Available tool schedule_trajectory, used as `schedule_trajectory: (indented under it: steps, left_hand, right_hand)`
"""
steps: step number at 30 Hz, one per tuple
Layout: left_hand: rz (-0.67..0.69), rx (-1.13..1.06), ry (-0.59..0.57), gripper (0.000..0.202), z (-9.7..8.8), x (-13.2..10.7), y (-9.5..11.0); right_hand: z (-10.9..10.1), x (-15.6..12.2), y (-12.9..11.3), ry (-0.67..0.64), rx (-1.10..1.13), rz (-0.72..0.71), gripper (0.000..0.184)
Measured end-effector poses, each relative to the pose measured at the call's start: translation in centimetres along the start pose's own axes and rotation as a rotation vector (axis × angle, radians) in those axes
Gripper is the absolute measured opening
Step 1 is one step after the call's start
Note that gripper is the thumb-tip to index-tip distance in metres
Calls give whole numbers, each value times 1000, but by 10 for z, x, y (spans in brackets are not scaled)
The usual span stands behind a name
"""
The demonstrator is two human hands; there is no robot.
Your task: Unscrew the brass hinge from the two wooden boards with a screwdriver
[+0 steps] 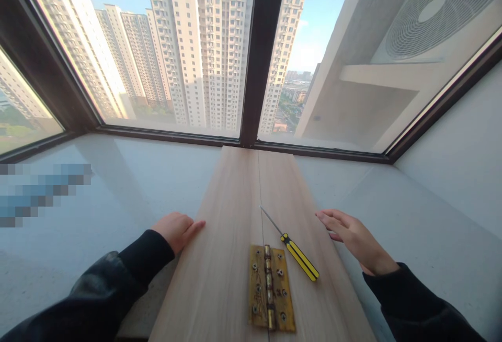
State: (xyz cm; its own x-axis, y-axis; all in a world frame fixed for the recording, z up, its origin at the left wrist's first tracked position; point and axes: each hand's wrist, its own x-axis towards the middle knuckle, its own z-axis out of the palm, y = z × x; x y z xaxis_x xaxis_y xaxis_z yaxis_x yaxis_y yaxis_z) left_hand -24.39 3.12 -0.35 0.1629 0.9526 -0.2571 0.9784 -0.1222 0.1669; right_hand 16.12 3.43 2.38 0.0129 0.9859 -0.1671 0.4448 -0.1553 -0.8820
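Two pale wooden boards lie side by side, the left board point(219, 242) and the right board point(284, 190), with a thin seam between them. A worn brass hinge point(278, 292) lies flat across the seam near me, with screws in both leaves. Beyond it a yellow-and-black screwdriver point(300, 259) rests slantwise, its tip towards the seam. At the left edge, my left hand point(175, 231) grips the board, thumb on top and the other fingers mostly hidden. My right hand point(356, 240) is at the right edge, fingers stretched out, holding nothing.
The boards lie on a white sill point(164, 180), their far ends near a dark window frame point(249, 96). Tall buildings stand outside the glass. An outdoor fan unit point(463, 12) is beyond the right pane. A blurred blue patch point(39, 190) is at the left.
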Motion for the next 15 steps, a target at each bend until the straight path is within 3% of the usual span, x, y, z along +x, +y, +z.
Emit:
schedule_trajectory:
  steps: [7,15]
  left_hand:
    - [-84,36,39,75,-8,3,-5]
    - [-165,66,92,71,-15,-8,7]
  right_hand:
    - [12,10,-10,16,20,-14,28]
    - [10,8,5,52,101,-72,29]
